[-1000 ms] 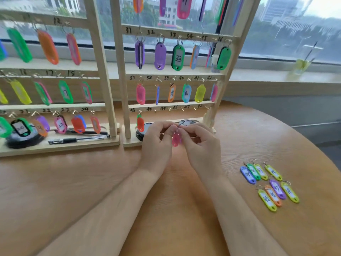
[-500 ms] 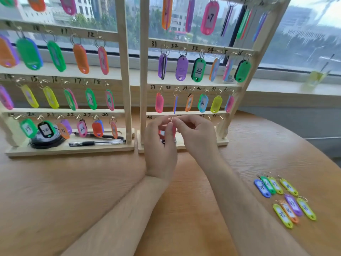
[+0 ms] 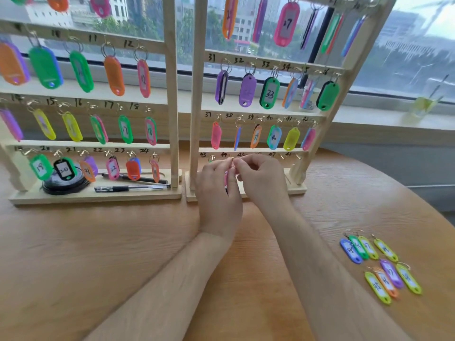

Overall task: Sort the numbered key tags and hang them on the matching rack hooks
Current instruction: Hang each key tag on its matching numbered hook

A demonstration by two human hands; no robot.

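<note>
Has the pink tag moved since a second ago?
Yes. Against the right rack, the pink tag rose from base level to the bottom rail, left hand and right hand pinching it.

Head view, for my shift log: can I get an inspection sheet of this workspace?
Surface: wooden table.
Job's things: left rack and right rack, most hooks filled; pink tag at right rack's bottom row; eight loose tags on the table.
Clutter: pens and a black round object on left rack's base.
Grips: left hand and right hand both pinch the pink tag's ring.
Cables: nothing seen.
Surroundings: window behind; cup on the sill.
</note>
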